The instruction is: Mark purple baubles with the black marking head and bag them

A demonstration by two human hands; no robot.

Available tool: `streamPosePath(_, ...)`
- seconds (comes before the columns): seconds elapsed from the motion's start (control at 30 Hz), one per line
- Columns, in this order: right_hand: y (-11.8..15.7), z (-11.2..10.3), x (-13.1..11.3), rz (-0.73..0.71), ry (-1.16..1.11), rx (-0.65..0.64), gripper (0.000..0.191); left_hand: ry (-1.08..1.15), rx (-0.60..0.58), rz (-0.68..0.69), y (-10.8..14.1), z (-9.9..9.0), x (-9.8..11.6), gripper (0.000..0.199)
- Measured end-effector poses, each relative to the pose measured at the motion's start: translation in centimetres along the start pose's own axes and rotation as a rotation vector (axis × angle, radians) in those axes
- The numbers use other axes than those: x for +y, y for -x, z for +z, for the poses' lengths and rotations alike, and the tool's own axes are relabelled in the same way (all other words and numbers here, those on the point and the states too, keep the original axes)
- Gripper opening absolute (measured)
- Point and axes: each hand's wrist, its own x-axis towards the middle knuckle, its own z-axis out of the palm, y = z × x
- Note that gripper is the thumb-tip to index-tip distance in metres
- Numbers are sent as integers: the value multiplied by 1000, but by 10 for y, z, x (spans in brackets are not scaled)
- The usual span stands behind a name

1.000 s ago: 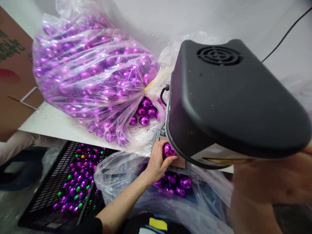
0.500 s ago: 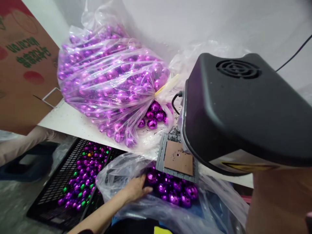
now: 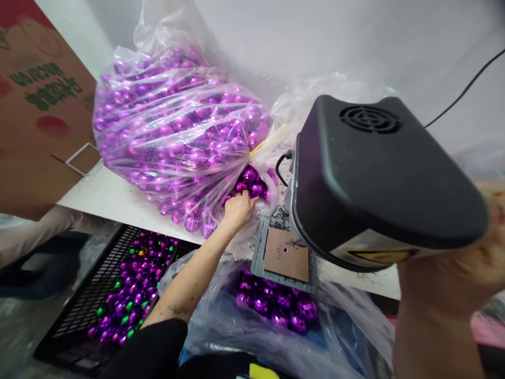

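Near the white bench's (image 3: 114, 185) front edge, faceted purple balls (image 3: 250, 173) are touched by the left hand (image 3: 239, 210), grip unreadable, as with the right hand (image 3: 489, 242); finished-looking pile (image 3: 282, 301) below, clear plastic bag (image 3: 162, 30) still full.

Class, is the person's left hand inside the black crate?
No, the left hand is at the shiny purple balls beside the tied clear bag.

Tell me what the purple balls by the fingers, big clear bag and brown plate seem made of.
Purple balls: probably plastic with a mirrored, metallic finish; facets glint.
Big clear bag: thin, glossy plastic film, creased and transparent.
Brown plate: matte, perhaps fibreboard; its plain face leaves doubt.
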Motion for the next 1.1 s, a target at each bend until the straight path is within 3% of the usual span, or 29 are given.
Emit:
streamPosePath(0.07, -4, 3, -1, 3, -41, -19, 42, 108, -16, 17, -3, 8, -2, 37)
streamPosePath(0.17, -9, 8, -2, -18, -92, -32, 35, 559, -22, 50, 17, 10, -9, 41)
streamPosePath(0.27, -12, 14, -3, -14, -107, -16, 30, 1050, -249, -15, 51, 9, -12, 51)
streamPosePath(0.37, -12, 15, -5, 8, -107, -13, 27, 1222, -413, -76, 81, 13, -7, 55)
streamPosePath(0.5, -10, 11, -5, 18, -54, -73, 23, 1174, -393, -13, 101, 29, 5, 54)
streamPosePath(0.83, -8, 7, -11, -11, -38, -122, 18, 707, -37, 268, 114, 65, 15, 50)
streamPosePath(1.03, -8, 7, -11, -42, -13, -120, 25, 510, -61, 452, 117, 66, 22, 43)
streamPosePath(1.1, -8, 7, -11, -41, -25, -116, 25, 510, -86, 456, 119, 68, 24, 43)
